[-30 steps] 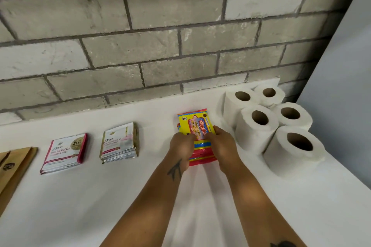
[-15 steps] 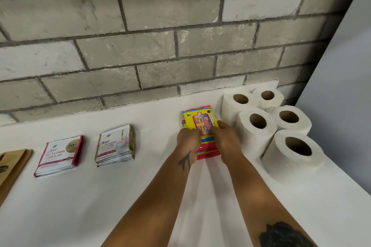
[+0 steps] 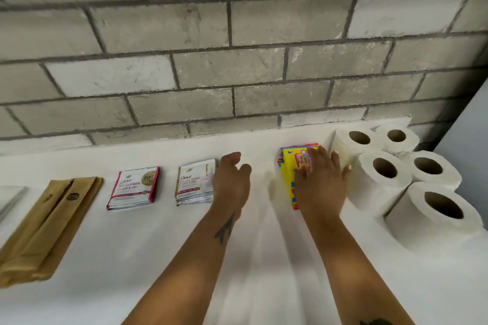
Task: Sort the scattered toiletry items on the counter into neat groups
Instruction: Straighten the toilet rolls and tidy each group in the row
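From the head view, our right hand point(image 3: 320, 182) lay flat, grip spread, pressing the yellow packets point(image 3: 289, 174) beside the paper rolls point(image 3: 380, 174). Our left hand point(image 3: 232, 179), open and empty, hovered just right of the white sachets point(image 3: 195, 185) on the bench point(image 3: 158, 245).

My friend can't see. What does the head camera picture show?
A person's right hand presses flat on a stack of yellow packets beside five toilet paper rolls. The open left hand hovers by a stack of Dove sachets, on a white counter.
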